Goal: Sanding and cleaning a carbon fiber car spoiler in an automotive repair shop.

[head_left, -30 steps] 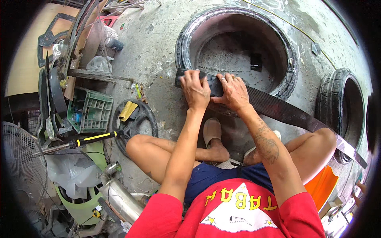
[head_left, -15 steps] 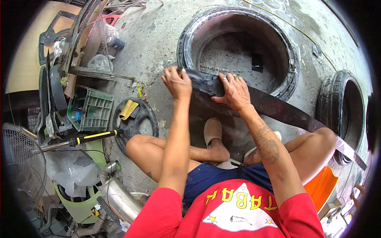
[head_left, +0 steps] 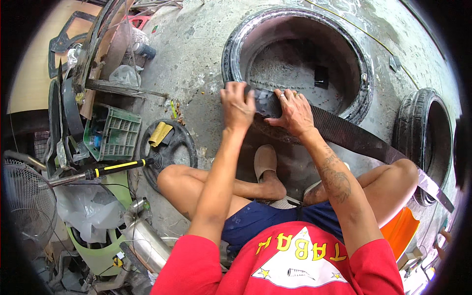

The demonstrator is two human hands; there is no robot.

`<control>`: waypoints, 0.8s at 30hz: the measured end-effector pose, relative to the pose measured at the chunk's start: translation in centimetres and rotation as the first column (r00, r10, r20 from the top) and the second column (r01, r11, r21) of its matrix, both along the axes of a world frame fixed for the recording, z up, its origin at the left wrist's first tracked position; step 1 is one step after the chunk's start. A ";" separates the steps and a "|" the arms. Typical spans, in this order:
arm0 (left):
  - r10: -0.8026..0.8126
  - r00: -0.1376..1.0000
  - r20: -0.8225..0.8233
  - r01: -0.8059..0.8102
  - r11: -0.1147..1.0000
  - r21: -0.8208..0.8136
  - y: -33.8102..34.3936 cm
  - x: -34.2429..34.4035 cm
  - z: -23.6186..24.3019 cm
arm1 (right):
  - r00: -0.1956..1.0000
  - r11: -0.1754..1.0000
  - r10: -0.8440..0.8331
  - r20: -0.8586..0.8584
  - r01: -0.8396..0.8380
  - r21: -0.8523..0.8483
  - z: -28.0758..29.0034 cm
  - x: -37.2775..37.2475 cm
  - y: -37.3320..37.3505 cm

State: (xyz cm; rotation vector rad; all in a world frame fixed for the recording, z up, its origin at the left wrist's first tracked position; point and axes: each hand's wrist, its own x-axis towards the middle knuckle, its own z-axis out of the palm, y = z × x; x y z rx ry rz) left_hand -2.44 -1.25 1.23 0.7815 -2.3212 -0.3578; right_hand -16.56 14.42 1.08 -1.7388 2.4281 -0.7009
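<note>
A long black strip with a woven carbon-fibre pattern [head_left: 349, 132] runs from the near rim of a large tyre [head_left: 229, 56] across to my knee at the right. Near its left end the surface is glossy and marked with pale smears. My right hand [head_left: 293, 114] holds the strip there, fingers over the far edge and thumb along the near side. On the end itself presses my left hand [head_left: 238, 106], its fingers curled and slightly blurred. Anything under those fingers is hidden. The strip's far right end shows past my knee.
Another tyre [head_left: 418, 132] stands at the right. On the left are a black steering wheel [head_left: 189, 142] with a yellow sheet [head_left: 160, 134] on it, a green crate [head_left: 120, 132], a yellow-striped pole [head_left: 118, 168], a fan [head_left: 29, 201] and a metal canister [head_left: 150, 246]. An orange panel [head_left: 400, 231] lies by my right thigh.
My left hand has slid to the right along the strip, nearer my right hand. The right hand keeps its place on the strip.
</note>
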 end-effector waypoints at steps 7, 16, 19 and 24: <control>0.122 0.992 0.008 -0.122 0.992 0.012 2.9 -0.9 -0.6 | 1.000 0.999 -0.005 -0.002 0.006 0.035 -0.3 0.2 0.1; 0.105 0.994 0.022 -0.105 0.994 0.024 2.7 -0.4 -0.6 | 1.000 0.998 0.003 0.005 -0.003 0.058 -0.1 0.5 0.0; 0.049 0.995 0.091 -0.051 0.998 0.028 -1.5 1.0 1.0 | 1.000 1.000 -0.005 -0.009 0.005 0.000 0.3 0.3 0.0; 0.174 0.983 0.055 -0.174 0.985 0.010 2.7 -0.3 -0.2 | 1.000 0.999 0.002 -0.016 -0.002 0.039 0.0 0.7 -0.2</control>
